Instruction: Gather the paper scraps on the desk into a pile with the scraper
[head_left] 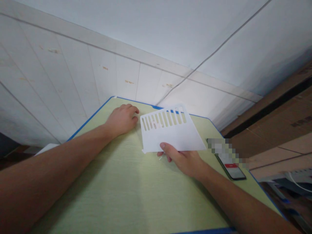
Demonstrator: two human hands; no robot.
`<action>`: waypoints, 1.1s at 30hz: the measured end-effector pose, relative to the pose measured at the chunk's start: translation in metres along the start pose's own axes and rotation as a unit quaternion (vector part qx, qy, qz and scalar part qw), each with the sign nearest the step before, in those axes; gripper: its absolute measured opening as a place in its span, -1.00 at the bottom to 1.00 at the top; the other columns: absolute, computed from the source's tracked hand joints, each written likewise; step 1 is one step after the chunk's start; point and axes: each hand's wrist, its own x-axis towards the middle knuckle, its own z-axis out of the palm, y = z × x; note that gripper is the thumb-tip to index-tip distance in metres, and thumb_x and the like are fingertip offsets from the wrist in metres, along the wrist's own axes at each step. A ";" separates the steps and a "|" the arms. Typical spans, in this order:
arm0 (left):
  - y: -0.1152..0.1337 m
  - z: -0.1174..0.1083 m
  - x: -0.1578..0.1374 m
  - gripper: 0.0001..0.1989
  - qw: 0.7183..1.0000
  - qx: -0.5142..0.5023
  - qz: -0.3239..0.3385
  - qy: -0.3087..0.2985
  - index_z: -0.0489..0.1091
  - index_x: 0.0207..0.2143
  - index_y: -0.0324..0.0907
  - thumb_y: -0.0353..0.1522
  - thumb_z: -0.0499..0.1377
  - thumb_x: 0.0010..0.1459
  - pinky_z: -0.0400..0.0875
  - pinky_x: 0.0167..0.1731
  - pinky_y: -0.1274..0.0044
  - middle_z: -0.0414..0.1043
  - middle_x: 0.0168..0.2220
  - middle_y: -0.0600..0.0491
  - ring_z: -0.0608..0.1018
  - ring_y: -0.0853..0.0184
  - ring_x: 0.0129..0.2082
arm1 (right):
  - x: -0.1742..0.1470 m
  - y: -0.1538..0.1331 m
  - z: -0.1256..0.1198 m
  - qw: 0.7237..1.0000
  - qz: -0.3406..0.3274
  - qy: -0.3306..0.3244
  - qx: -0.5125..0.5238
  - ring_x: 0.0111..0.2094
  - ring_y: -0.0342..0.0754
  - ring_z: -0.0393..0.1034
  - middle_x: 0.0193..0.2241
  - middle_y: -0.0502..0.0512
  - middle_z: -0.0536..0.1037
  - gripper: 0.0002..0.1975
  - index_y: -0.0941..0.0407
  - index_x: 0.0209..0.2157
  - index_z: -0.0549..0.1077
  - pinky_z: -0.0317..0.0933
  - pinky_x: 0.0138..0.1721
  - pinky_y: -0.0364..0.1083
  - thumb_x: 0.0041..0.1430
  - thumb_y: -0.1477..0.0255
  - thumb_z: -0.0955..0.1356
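Observation:
My right hand point(184, 159) grips the lower edge of a thin white slotted panel point(168, 139), thumb on its face and fingers behind. A row of long narrow slots runs along the panel's far side, and it is tilted above the table. Through some slots a small pale patch with reddish marks shows; what it is I cannot make out. My left hand point(123, 119) is low over the table, just left of the panel and apart from it. Its fingers are loosely curved, with a gap between thumb and fingertips. A small whitish spot in that gap is too blurred to identify.
The pale green table point(117, 188) has a blue edge and meets a white panelled wall point(126, 73). A phone point(234, 170), partly pixelated, lies on the right side. Brown cardboard boxes point(280, 120) stand beyond the right edge. A grey cable point(209, 57) runs down the wall.

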 end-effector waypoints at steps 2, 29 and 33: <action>0.000 -0.001 0.000 -0.57 1.000 0.000 0.000 -0.004 0.74 0.20 -0.10 -0.26 0.21 0.42 0.57 0.42 0.10 0.74 0.30 -0.24 0.69 -0.13 0.37 | -0.003 -0.002 0.000 1.000 -0.004 -0.007 0.007 -0.43 0.06 0.55 -0.56 -0.01 0.56 -0.63 -0.01 -0.45 0.68 0.62 -0.08 0.09 0.47 0.19 0.47; -0.001 -0.004 0.002 -0.53 0.999 0.019 0.002 -0.043 0.69 0.23 -0.06 -0.14 0.15 0.45 0.47 0.45 0.15 0.69 0.30 -0.15 0.60 -0.12 0.39 | -0.015 -0.017 -0.027 0.966 0.098 -0.151 0.186 -0.54 -0.02 0.60 -0.49 0.05 0.73 -0.87 0.08 -0.33 0.71 0.53 -0.54 -0.12 0.27 0.33 0.60; 0.000 -0.005 0.002 -0.51 0.998 0.030 0.005 -0.051 0.67 0.25 -0.12 -0.16 0.10 0.51 0.46 0.46 0.16 0.66 0.32 -0.19 0.60 -0.09 0.38 | -0.015 -0.018 -0.029 0.965 0.102 -0.168 0.174 -0.54 -0.04 0.61 -0.49 0.04 0.73 -0.89 0.08 -0.35 0.70 0.52 -0.54 -0.16 0.27 0.36 0.57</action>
